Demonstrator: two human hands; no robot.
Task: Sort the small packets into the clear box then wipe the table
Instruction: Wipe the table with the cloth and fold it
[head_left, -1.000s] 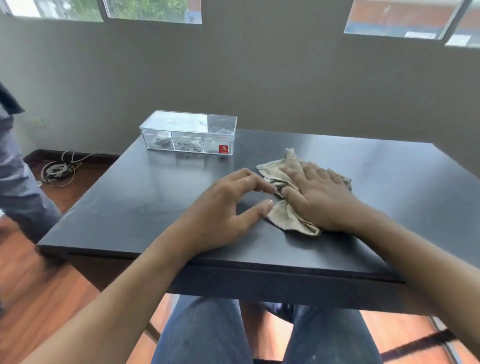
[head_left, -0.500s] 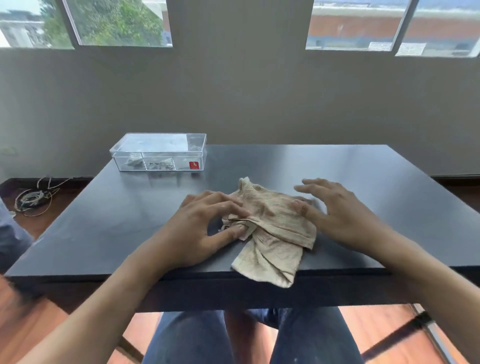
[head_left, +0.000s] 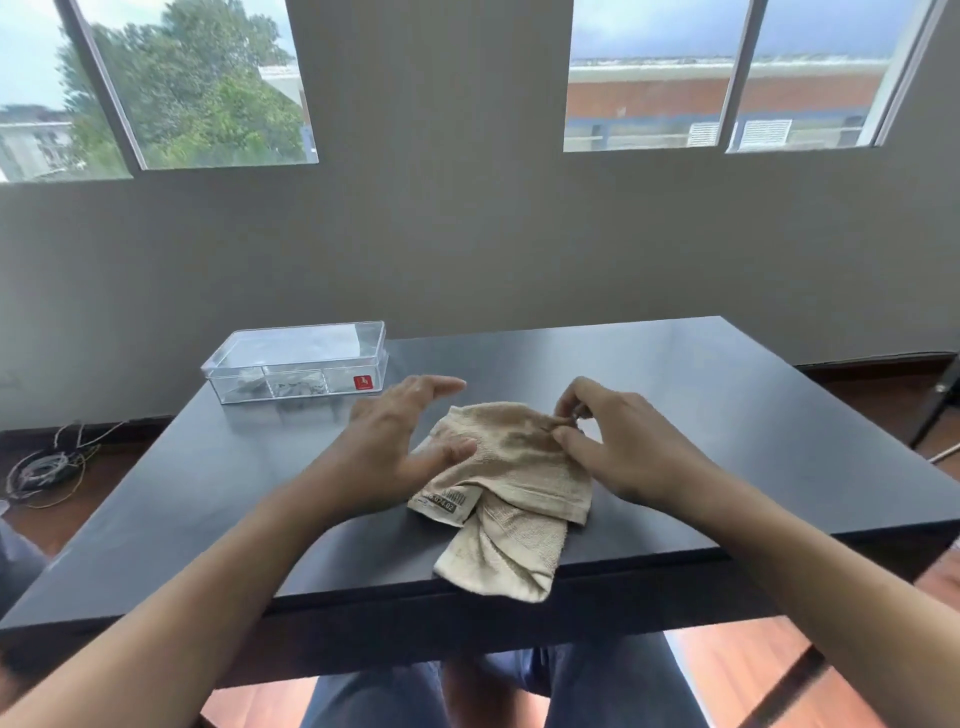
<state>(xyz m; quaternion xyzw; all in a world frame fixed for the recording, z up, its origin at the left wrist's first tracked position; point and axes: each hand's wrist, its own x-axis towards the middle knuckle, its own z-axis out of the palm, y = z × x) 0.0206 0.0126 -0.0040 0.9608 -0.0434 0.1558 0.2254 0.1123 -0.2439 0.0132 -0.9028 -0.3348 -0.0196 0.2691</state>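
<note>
At the near edge of the dark table (head_left: 727, 395), your right hand (head_left: 618, 447) pinches the far right corner of the beige cloth (head_left: 514, 483) between thumb and curled fingertips, forearm angled in from the lower right. Your left hand (head_left: 395, 441) hovers over the cloth's left side, fingers straight and spread, thumb touching the fabric. The cloth lies crumpled, one fold hanging over the table's front edge. The clear box (head_left: 298, 366) sits closed at the far left corner, small packets (head_left: 291, 387) inside its compartments.
</note>
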